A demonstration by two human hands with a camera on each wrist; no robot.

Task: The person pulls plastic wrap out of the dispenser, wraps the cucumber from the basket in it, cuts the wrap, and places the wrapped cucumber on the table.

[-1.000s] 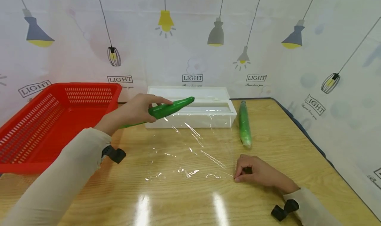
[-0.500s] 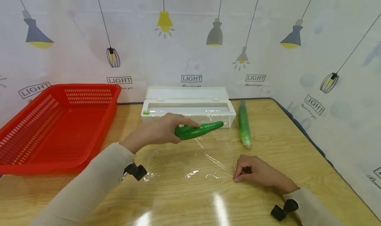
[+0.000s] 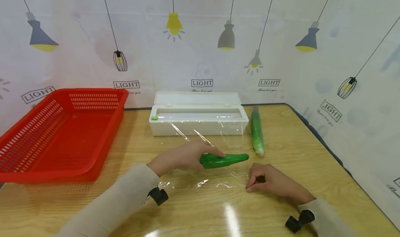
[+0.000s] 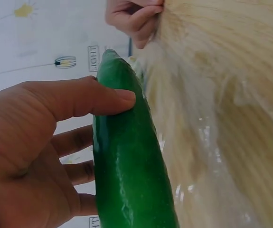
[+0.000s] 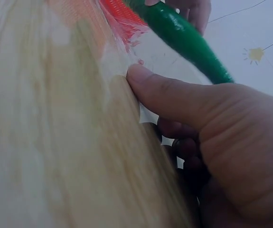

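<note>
My left hand (image 3: 187,155) grips a green cucumber (image 3: 225,160) from above, thumb on one side and fingers on the other in the left wrist view. The cucumber lies crosswise over a sheet of clear plastic wrap (image 3: 200,184), its narrow tip pointing right. The wrap runs toward me from a white dispenser box (image 3: 197,128) with a raised lid. At the sheet's near right corner, my right hand (image 3: 270,181) pinches the film between thumb and fingers, low by the table. A wrapped cucumber (image 3: 257,133) lies right of the box.
A red plastic basket (image 3: 90,153) with slotted walls stands on the left of the wooden table (image 3: 187,216). A green slider (image 3: 154,118) sits at the left end of the box's front edge. Behind is a patterned wall cloth (image 3: 175,63).
My left hand has brought the cucumber from near the basket and box rightward and toward me, over the wrap. The right hand has stayed at the sheet's corner.
</note>
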